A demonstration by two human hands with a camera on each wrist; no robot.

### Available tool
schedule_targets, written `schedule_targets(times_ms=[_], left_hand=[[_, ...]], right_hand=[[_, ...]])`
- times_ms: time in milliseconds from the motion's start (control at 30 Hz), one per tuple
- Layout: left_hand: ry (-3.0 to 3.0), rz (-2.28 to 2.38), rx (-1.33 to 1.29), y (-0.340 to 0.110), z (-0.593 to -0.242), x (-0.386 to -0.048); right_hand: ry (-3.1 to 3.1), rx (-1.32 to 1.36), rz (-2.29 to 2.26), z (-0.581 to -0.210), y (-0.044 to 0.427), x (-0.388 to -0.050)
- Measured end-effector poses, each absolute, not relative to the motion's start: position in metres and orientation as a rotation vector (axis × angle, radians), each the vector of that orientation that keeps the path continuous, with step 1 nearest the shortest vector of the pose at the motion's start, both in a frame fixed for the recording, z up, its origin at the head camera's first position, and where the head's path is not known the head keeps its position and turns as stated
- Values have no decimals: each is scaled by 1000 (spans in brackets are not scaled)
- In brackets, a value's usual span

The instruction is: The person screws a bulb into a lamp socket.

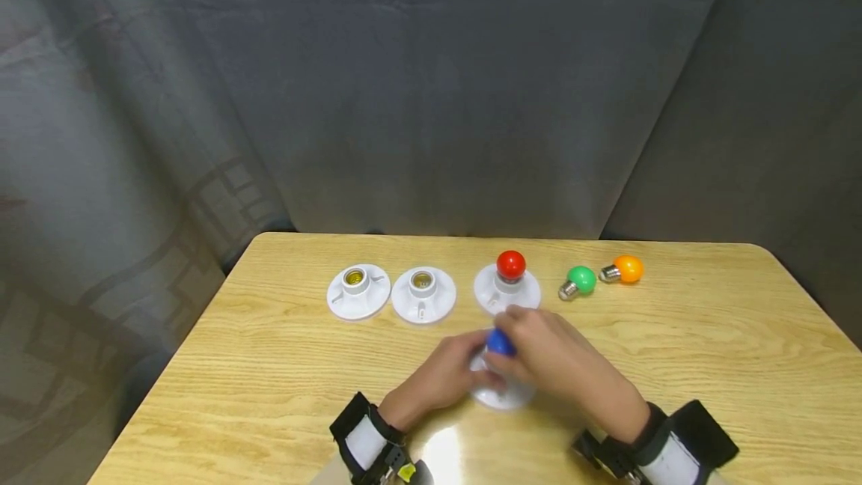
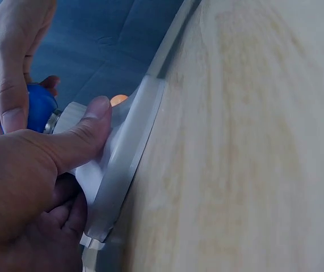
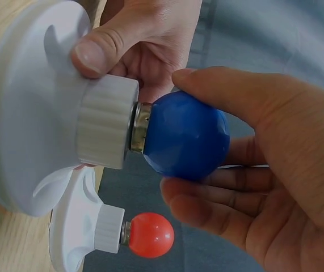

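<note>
A blue light bulb [image 3: 187, 136] sits in the neck of a white lamp holder [image 3: 108, 122], and a strip of its metal screw cap shows between them. My right hand [image 1: 548, 350] pinches the bulb's round glass between thumb and fingers. On the other side, my left hand [image 1: 447, 373] grips the holder around its neck. In the left wrist view, the left thumb [image 2: 91, 127] presses on the holder's upper face, with the other fingers curled partly out of sight behind it. The holder's base [image 1: 501, 397] stands on the wooden table.
Behind the hands, a red bulb [image 1: 511, 265] stands in another white holder [image 1: 488, 294]. Two more holders, one at left [image 1: 343, 307] and one beside it [image 1: 431, 309], show brass threads. A green bulb [image 1: 581, 279] and an orange bulb [image 1: 629, 269] lie at right.
</note>
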State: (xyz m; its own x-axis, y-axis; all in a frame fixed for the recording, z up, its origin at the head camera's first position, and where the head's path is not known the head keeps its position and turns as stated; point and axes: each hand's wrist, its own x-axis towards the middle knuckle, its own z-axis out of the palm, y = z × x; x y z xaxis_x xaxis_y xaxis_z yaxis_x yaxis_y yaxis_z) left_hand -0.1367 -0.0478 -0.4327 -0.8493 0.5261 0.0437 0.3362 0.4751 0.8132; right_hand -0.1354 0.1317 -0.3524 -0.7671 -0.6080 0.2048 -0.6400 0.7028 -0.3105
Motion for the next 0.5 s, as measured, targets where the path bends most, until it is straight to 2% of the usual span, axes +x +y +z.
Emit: schedule_targets(times_ms=[500], left_hand=[[2571,1322,788,-47,-433,-137]], right_hand=[[-2806,949,610,-356,130,-135]])
